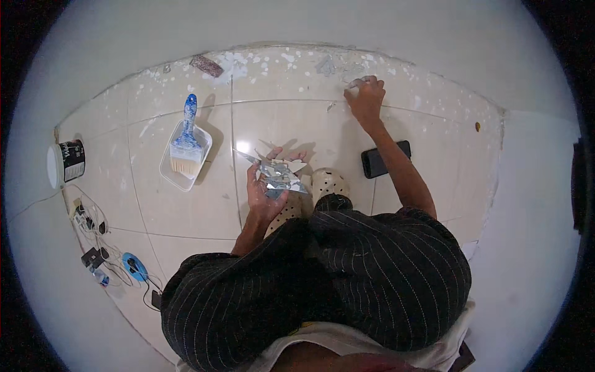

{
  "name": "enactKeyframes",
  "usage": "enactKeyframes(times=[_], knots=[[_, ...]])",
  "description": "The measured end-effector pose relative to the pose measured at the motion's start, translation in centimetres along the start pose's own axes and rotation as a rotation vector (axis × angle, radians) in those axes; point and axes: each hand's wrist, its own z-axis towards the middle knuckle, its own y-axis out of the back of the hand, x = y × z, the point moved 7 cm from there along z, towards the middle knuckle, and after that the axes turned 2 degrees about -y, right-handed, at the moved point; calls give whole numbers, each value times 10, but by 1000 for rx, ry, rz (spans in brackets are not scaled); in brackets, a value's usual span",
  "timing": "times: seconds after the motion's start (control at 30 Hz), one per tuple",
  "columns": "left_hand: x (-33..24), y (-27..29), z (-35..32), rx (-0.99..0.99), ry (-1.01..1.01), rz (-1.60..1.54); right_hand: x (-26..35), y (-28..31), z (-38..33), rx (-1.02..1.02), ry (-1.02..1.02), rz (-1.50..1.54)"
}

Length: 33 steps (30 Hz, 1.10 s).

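My left hand (266, 201) is turned palm up in front of my shoes, its fingers curled around a loose pile of grey and white paint flakes (282, 175). Some of the flakes are thin, pointed sheets that stick out past the fingers. Far off to the right, my right hand (368, 99) reaches down to the tiled floor close to the wall. Its fingers are bent together, and what is between them is too small to make out. Beside that hand lies a patch of grey flaked paint (326, 66) on the floor.
To the left, a wide paintbrush (188, 139) rests in a white plastic tray (204, 133). A reddish-brown block (206, 66) lies by the wall. A black phone (375, 162) is under my right forearm. At far left stand a white tub (56, 166) and tangled cables with a blue reel (134, 265).
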Motion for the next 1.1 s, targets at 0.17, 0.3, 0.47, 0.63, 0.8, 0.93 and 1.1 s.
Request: enactKeyframes(times=[0.17,0.3,0.47,0.63,0.8,0.93,1.1], knots=[[-1,1,-1,27,-23,70,3,1,3,1,34,43],[-1,-3,-2,-15,-26,82,23,9,-10,-62,260,69],[-1,7,-2,-52,-18,31,59,42,-48,-199,491,122],[2,14,-6,-110,35,-96,131,98,-103,50,553,613],[-5,3,-11,-19,-9,-80,175,103,-144,258,705,652],[-9,21,-10,139,-89,95,183,99,-154,299,739,590],[-20,18,-4,-75,-281,790,167,113,-143,238,678,720]])
